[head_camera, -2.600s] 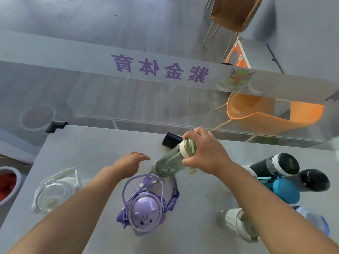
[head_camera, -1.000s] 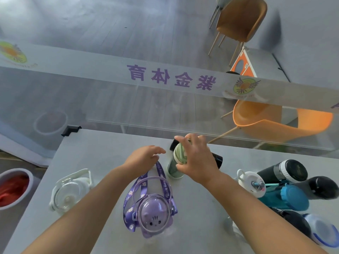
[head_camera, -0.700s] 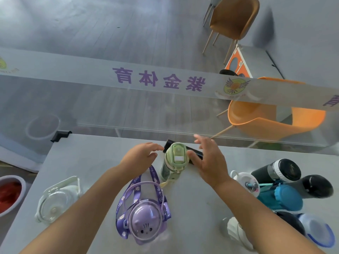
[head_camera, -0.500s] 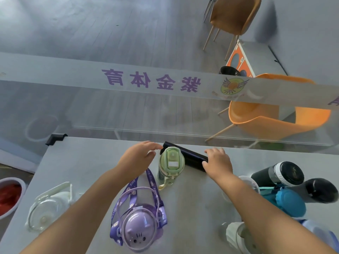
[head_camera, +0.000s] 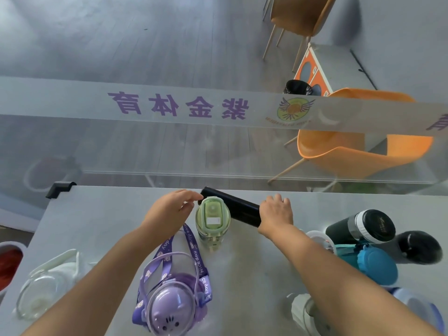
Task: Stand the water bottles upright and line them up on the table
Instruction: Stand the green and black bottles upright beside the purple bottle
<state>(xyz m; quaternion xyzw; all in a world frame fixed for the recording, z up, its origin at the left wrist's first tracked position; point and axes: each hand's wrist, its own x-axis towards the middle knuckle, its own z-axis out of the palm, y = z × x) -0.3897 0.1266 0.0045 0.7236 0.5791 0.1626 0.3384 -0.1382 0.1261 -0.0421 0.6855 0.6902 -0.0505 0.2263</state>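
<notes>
**Black bottle down, green one standing**

Green bottle (head_camera: 212, 218) stands upright at the centre of the grey bench (head_camera: 97, 226), lid facing the camera; right behind it the black bottle (head_camera: 232, 207) lies on its side near the far edge; the right hand (head_camera: 276, 213) has its fingers curled over that bottle's right end; the left hand (head_camera: 171, 209) is relaxed and holds nothing, just left of the green lid, and whether it touches anything I cannot tell; purple bottle (head_camera: 169, 309) with its strap stands at lower centre; at the right edge a dark flask (head_camera: 361, 226) and a teal bottle (head_camera: 373, 264) lie tipped over, bunched together.
</notes>
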